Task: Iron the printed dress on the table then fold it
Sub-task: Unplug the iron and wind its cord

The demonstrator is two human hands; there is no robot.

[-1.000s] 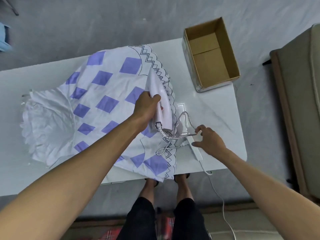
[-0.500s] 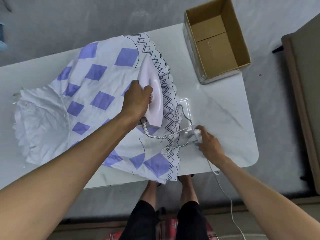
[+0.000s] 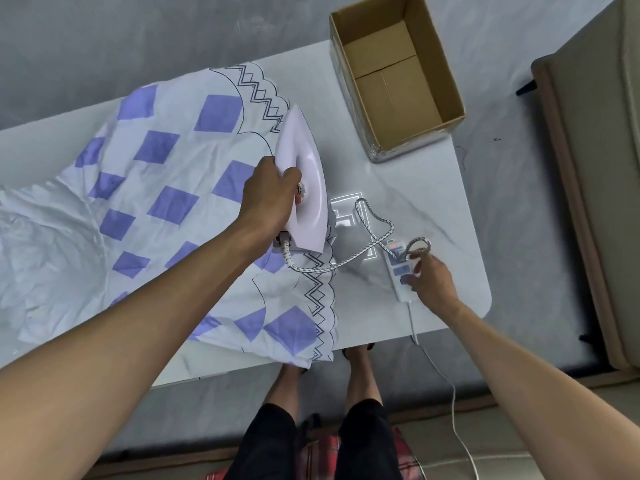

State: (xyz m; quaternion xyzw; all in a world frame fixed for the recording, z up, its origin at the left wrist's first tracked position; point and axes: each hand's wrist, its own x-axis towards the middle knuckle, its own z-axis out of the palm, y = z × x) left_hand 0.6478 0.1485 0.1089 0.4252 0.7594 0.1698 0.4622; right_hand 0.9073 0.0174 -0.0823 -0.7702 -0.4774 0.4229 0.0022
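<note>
The white dress with purple diamonds (image 3: 166, 202) lies spread over the left of the white tabletop (image 3: 426, 188). The left hand (image 3: 270, 199) wraps its fingers round the handle of the white iron (image 3: 310, 188), which sits on the dress's right hem. The right hand (image 3: 433, 282) touches the white power strip (image 3: 398, 271) with bent fingers; whether they pinch it I cannot tell.

Likely a home room: marble-look table (image 3: 415, 216), beige upholstered furniture (image 3: 595, 168), grey floor (image 3: 104, 46).

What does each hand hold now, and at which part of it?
The left hand grips the iron by its handle. The right hand touches the power strip at its near end; whether it grips it cannot be told.
</note>
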